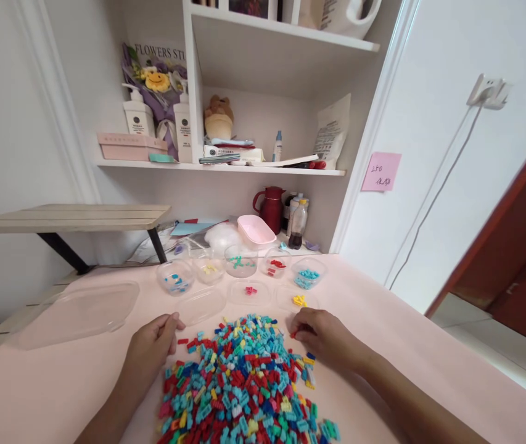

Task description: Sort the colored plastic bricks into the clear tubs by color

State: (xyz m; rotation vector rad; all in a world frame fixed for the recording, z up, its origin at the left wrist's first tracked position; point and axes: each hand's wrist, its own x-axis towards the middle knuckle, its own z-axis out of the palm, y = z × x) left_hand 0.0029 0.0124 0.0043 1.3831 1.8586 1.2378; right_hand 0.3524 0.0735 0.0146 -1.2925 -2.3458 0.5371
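Note:
A large heap of small toy building bricks (248, 382), mostly turquoise and red with some blue, yellow and green, spreads over the pink tabletop. Left of the heap's far end rests my left hand (154, 345), its fingers curled and thumb pressed against them; anything inside is hidden. A loose red brick (182, 341) lies just beside it. On the other side, my right hand (320, 333) is closed in a pinch, with a small red brick (293, 335) showing at its fingertips. Beyond that hand, yellow bricks (299, 300) sit on a clear lid.
Clear tubs behind the heap hold blue bricks (177, 282), green bricks (239, 261), red bricks (276, 265) and turquoise bricks (308, 277). Pink bricks (250, 290) lie on another lid. A large clear lid (78, 311) is at left. Behind stand a red jug (272, 208) and bottles.

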